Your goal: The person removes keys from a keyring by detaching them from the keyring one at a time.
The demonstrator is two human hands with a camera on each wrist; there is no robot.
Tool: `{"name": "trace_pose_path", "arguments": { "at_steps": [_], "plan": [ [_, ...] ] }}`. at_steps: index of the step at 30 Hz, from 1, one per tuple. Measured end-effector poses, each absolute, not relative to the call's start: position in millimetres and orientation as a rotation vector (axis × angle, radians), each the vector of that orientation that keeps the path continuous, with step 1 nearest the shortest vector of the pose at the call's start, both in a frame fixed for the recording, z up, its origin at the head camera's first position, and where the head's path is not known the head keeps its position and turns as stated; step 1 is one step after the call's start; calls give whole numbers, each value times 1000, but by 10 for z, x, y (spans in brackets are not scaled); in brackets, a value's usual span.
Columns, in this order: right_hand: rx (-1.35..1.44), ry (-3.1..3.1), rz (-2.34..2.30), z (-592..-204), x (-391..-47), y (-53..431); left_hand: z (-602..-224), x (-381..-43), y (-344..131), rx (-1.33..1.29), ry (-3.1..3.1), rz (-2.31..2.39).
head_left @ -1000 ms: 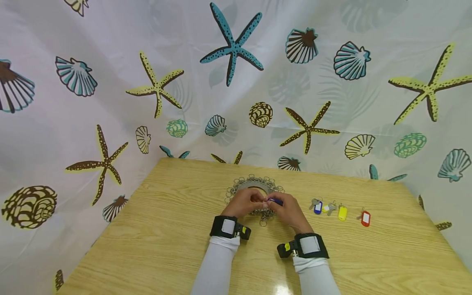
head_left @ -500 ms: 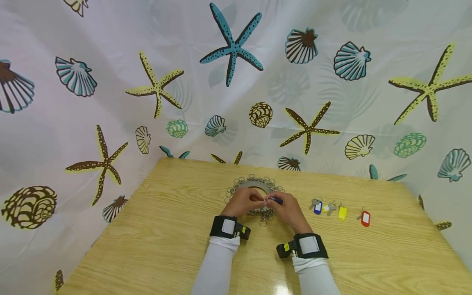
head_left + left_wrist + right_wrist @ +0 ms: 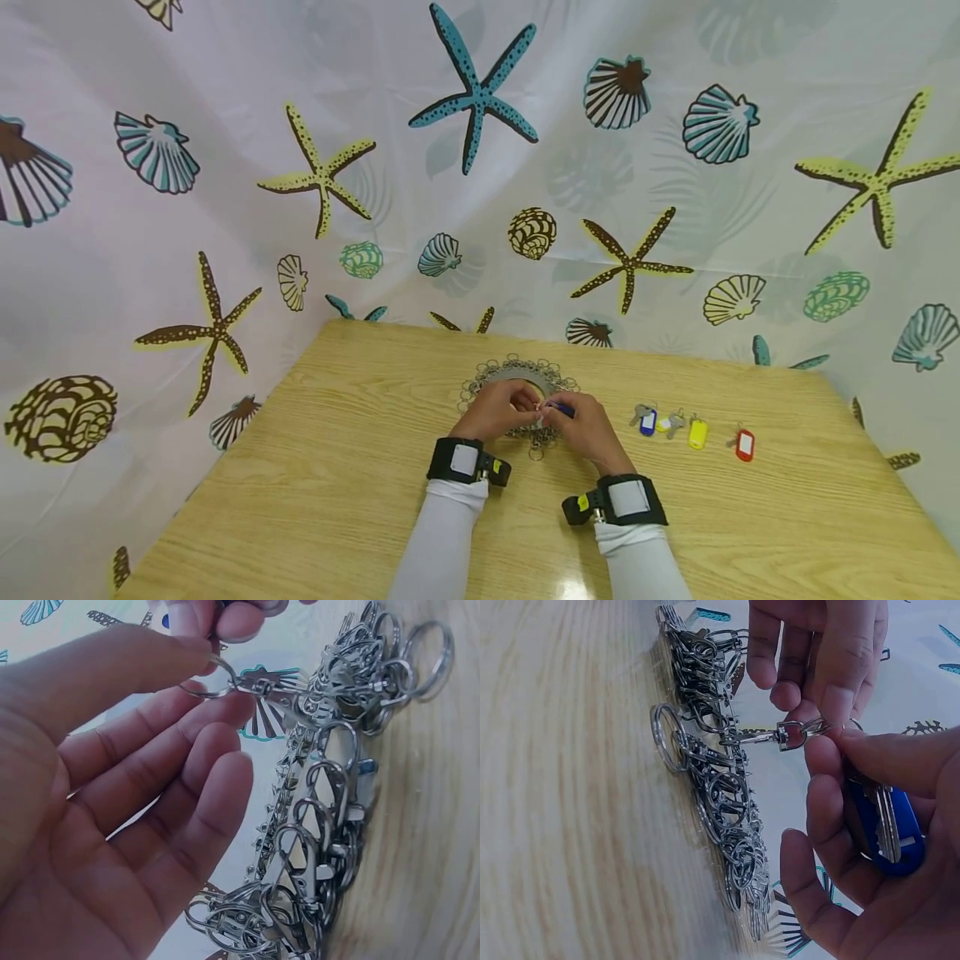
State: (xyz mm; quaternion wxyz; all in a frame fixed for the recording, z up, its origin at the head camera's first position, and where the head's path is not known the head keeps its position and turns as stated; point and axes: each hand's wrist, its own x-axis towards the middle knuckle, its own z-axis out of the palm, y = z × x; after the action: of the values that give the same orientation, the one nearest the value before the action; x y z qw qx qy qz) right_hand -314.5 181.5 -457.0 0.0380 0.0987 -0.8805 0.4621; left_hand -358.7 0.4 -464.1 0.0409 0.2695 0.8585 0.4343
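Between thumb and index finger, my left hand (image 3: 495, 412) pinches the split ring (image 3: 204, 695) of a metal swivel clasp (image 3: 264, 685). Its other fingers are loosely bent. The clasp hangs on a round grey plate (image 3: 504, 376) ringed with many similar clasps and rings. My right hand (image 3: 587, 427) meets the left fingertips at that ring. It holds a silver key (image 3: 886, 825) with a blue key tag (image 3: 911, 829), both lying against the curled fingers. The fingertips hide where the key's own ring meets the split ring.
On the wooden table (image 3: 337, 467), to the right, lie keys with a blue tag (image 3: 648, 422), a yellow tag (image 3: 697, 433) and a red tag (image 3: 745, 445). A second yellow tag is partly covered by keys (image 3: 675, 422). A patterned curtain (image 3: 480, 208) surrounds the table.
Both hands stay at the same place over the plate, with only slight fingertip shifts at the ring. The tagged keys on the table have not moved.
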Motion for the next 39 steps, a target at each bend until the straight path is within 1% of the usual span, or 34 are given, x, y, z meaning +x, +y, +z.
{"name": "trace_pose_path", "arguments": {
  "at_steps": [6,12,18,21,26,30,39],
  "plan": [
    [257,-2726,1384,-4564,-3132,1825,-4625,-3550,16,850,2606,1340],
    [108,-2715,1384,-4560,-3121,1844,-4626,-3535,28,853,2550,1333],
    [134,-2597,1498,-4493,-3136,1885,-4600,-3547,19,841,2510,1341],
    [95,-2540,1499,-4451,-3125,1934,-4586,-3546,6,840,2530,1339],
    [-13,-2482,1473,-4432,-3120,2108,-4566,-3538,-14,865,2564,1364],
    [-86,-2462,1543,-4428,-3151,2306,-4556,-3530,-25,878,2557,1385],
    [-225,-2644,1505,-4387,-3410,2638,-4551,-3522,-109,895,2570,1449]
  ]
}}
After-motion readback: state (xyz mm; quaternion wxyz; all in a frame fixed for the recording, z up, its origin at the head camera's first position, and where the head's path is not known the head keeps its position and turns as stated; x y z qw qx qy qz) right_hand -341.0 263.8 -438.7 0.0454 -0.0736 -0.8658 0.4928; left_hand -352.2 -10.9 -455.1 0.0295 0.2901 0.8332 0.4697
